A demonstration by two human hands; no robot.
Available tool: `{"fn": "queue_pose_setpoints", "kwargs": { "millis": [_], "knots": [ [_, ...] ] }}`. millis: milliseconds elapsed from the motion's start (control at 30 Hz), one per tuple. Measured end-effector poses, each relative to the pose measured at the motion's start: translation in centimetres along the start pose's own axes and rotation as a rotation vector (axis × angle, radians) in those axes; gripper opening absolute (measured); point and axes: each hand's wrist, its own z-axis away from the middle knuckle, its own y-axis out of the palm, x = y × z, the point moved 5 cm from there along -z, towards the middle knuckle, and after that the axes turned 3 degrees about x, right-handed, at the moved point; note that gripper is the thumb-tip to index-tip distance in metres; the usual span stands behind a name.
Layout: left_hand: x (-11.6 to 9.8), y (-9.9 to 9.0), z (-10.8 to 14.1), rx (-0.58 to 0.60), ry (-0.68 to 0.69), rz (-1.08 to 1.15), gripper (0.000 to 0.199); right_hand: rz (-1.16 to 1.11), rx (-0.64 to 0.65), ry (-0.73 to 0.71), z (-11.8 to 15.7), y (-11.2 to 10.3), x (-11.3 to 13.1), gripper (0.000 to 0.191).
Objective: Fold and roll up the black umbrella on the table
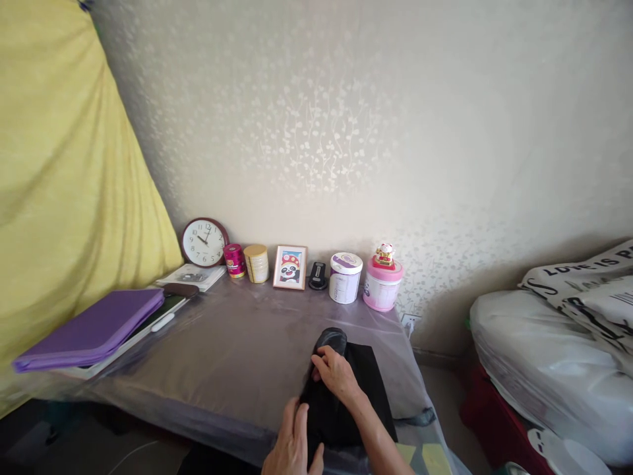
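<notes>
A flat piece of black fabric (370,389) lies near the front right of the table, its exact kind unclear. At its upper left is a shiny dark grey rounded part (334,338). My right hand (336,375) is on that part with its fingers curled in and closed over it. Lower down, my left hand (291,441) touches the left edge of the fabric, fingers stretched and thumb apart. Out to the right of the fabric, a dark grey strap-like end (419,417) lies on the table.
Along the back stand a clock (204,243), tins, a framed panda picture (290,268), a small black device (318,276) and two tubs (345,280). A purple folder (93,328) lies left. White bags (539,356) are piled beyond the table's right edge.
</notes>
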Motion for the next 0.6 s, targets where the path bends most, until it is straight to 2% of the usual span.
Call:
{"fn": "queue_pose_setpoints", "kwargs": {
  "millis": [100, 200, 300, 467, 600],
  "knots": [
    [-1.4, -1.0, 0.2, -0.041, 0.127, -0.097, 0.054, -0.038, 0.049, -0.049, 0.3, 0.4, 0.4, 0.026],
    [-2.2, -0.8, -0.3, -0.037, 0.082, -0.197, 0.075, -0.013, 0.055, -0.087, 0.8, 0.4, 0.8, 0.025],
    [-2.4, 0.6, -1.0, 0.025, 0.036, -0.184, 0.090, 0.031, 0.061, -0.147, 1.6, 0.3, 1.2, 0.024],
    [-1.8, 2.8, -1.8, 0.146, 0.009, -0.125, 0.082, 0.154, 0.037, -0.384, 3.8, 0.3, 1.8, 0.024],
    [-1.8, 2.9, -1.9, 0.136, 0.004, -0.131, 0.084, 0.175, 0.043, -0.525, 4.0, 0.5, 1.3, 0.025]
  ]
}}
